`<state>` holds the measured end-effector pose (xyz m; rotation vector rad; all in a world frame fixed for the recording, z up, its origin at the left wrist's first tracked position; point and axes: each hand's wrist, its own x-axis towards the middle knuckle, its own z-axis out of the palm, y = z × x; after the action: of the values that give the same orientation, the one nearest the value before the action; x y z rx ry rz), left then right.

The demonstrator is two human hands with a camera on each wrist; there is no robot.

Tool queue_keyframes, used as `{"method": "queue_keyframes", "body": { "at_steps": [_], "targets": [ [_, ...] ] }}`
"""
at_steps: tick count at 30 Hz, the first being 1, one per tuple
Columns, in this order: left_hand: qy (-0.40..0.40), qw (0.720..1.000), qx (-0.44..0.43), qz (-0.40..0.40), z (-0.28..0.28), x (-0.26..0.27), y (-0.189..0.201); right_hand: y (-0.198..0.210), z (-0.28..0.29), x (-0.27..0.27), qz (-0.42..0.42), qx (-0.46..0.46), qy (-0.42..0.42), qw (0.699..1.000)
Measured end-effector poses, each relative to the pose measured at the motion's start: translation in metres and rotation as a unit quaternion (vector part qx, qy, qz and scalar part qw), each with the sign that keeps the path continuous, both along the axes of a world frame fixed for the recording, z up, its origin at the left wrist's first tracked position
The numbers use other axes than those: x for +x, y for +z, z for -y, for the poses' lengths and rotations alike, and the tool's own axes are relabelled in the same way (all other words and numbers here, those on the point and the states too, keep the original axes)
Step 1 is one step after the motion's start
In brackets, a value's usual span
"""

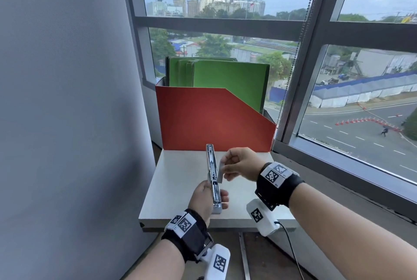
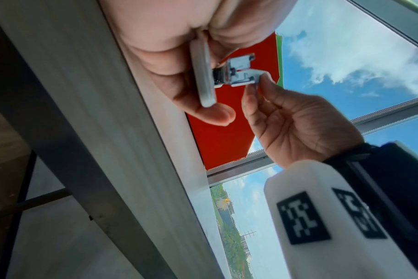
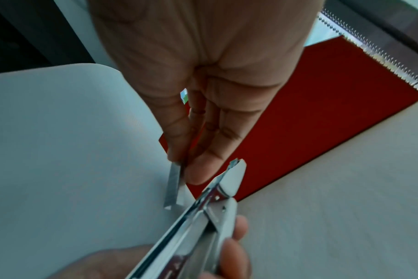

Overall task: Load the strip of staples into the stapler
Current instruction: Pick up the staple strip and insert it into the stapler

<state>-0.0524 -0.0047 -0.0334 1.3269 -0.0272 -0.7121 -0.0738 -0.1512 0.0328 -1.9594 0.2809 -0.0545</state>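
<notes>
The stapler [image 1: 213,180] is gripped at its near end by the left hand [image 1: 206,198], fingers and thumb curled round the body, and is held above the white shelf [image 1: 180,189] with its opened magazine channel pointing toward 12 o'clock. The strip of staples [image 1: 220,172] is pinched between the thumb and fingertips of the right hand [image 1: 242,163], just beside the channel at its 3 o'clock side. Whether strip and rail are touching cannot be told.

For a clean load, the strip is to be aligned parallel to the channel, legs downward, and lowered flat into it. The stapler is best kept steady throughout. A tilted strip is likely to jam or break apart.
</notes>
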Motion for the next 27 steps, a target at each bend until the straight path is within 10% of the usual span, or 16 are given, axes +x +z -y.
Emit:
{"method": "queue_keyframes", "body": {
  "at_steps": [27],
  "targets": [
    [-0.011,1.0,-0.013,0.014,0.0,-0.009,-0.002,0.001,-0.022,0.001,0.001,-0.09,-0.025,0.996]
  ]
}}
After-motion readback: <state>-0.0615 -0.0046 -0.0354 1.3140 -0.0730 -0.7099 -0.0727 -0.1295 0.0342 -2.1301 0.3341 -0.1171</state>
